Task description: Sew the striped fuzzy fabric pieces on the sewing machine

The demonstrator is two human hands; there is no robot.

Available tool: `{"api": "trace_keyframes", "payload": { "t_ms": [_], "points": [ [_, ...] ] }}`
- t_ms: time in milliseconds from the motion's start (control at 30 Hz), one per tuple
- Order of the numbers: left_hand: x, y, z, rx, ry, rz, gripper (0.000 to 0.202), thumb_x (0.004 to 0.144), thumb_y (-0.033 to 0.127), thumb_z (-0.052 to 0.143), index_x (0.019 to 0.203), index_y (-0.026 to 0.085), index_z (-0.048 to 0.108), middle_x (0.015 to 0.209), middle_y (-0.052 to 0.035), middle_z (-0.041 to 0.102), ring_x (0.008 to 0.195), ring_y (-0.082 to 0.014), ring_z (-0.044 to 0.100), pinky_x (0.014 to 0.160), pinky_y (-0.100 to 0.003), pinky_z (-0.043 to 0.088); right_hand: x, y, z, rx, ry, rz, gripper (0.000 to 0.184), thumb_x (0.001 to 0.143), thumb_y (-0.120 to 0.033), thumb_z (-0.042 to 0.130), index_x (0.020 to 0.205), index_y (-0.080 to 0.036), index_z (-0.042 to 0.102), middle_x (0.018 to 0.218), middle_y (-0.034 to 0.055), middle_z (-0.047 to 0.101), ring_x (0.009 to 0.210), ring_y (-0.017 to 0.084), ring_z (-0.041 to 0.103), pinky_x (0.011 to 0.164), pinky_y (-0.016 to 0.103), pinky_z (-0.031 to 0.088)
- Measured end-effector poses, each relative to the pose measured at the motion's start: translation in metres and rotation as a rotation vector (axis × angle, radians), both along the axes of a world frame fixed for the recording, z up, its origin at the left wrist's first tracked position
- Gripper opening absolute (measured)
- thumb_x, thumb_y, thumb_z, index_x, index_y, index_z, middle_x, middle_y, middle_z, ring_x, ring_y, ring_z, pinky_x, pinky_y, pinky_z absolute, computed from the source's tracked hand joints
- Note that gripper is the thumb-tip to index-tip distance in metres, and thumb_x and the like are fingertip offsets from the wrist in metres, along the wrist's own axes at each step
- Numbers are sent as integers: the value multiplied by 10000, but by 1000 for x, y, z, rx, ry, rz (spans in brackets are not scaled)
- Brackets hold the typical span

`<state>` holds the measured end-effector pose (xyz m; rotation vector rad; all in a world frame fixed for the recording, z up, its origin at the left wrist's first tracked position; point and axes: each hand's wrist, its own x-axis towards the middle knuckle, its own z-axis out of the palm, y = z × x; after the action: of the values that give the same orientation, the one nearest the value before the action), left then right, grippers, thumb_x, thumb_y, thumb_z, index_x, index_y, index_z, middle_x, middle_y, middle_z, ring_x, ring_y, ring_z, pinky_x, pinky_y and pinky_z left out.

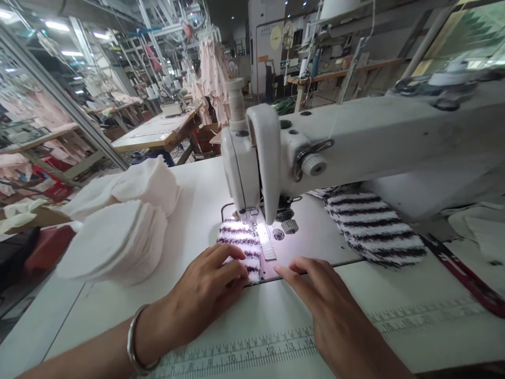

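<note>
A ruler strip [276, 350] printed along the near edge of the table [394, 295] runs under both forearms, and a metal bangle [136, 342] circles the left wrist. The left hand [209, 287] lies flat with its fingers spread on the near end of a small black-and-white striped fuzzy piece [240, 239], pressing it to the table without gripping it. The right hand [315, 295] rests open just beside it, fingertips at the edge of the needle plate. The striped piece's far end sits under the presser foot [248, 215] of the white sewing machine [355, 137], lit by its lamp. A stack of white round pads [118, 237] sits left, and more striped fabric [373, 226] lies right, behind the machine's arm.
</note>
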<state>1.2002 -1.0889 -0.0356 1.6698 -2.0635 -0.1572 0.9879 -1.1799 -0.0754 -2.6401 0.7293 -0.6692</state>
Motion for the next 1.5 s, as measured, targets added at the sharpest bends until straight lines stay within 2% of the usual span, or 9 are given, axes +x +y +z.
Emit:
{"api": "trace_keyframes", "payload": {
  "t_ms": [200,333,467,667,800,1000,1133,1267,1500],
  "points": [
    [1,6,-2,37,-15,-62,164,918,143,511,1053,212,575,1141,-30,591,1043,-148,525,900,-320,466,14,21,5,-131,-6,-34,770,673,111,275,1310,-270,480,1090,71,535,1027,212,514,799,366,504],
    [-4,6,-3,42,-38,-89,237,931,161,493,1158,192,554,1206,-59,580,1132,-176,491,968,-354,444,21,27,3,-260,73,-57,663,711,88,297,1263,-196,530,1078,101,555,1042,248,518,767,364,490],
    [-6,-1,-3,52,-38,-76,247,945,157,453,1166,198,555,1188,-55,589,1101,-180,511,939,-367,460,25,13,3,-366,44,-37,479,793,0,352,1176,-170,582,1027,107,549,976,250,526,722,360,492],
    [1,-16,-7,-5,-61,-36,241,935,149,464,1155,198,551,1149,-63,595,1035,-182,532,902,-370,471,38,-11,7,-345,55,-11,492,737,4,357,1124,-183,598,934,79,544,889,237,532,660,361,489],
    [10,-23,-12,-43,-101,-39,294,929,112,446,1203,198,513,1124,-80,586,1023,-183,532,883,-372,478,48,-19,2,-371,-1,-81,533,748,5,336,1156,-231,585,979,76,555,879,233,535,668,378,470],
    [23,-35,-19,-183,-208,1,176,916,118,455,1058,175,542,930,-67,583,964,-196,537,827,-361,491,41,-18,5,-310,43,-37,575,702,24,346,1158,-242,573,1003,73,545,928,233,532,703,368,485],
    [26,-44,-11,-237,-282,18,87,906,122,449,943,160,518,896,-70,568,831,-189,522,732,-344,496,30,-10,2,-282,23,-9,657,690,53,336,1249,-237,522,1058,87,532,1022,234,511,769,365,482],
    [24,-46,-5,-126,-406,122,66,874,97,454,845,145,489,902,-92,562,744,-193,497,639,-343,487,23,-2,-9,-267,0,-62,730,667,105,293,1270,-243,512,1181,88,509,1123,234,476,862,386,449],
    [17,-53,-12,12,-506,171,168,822,6,401,764,132,497,776,-85,522,690,-208,486,615,-357,486,22,1,-15,-274,-39,-56,665,700,102,322,1238,-218,546,1195,94,518,1136,240,469,902,389,429]
  ]
}}
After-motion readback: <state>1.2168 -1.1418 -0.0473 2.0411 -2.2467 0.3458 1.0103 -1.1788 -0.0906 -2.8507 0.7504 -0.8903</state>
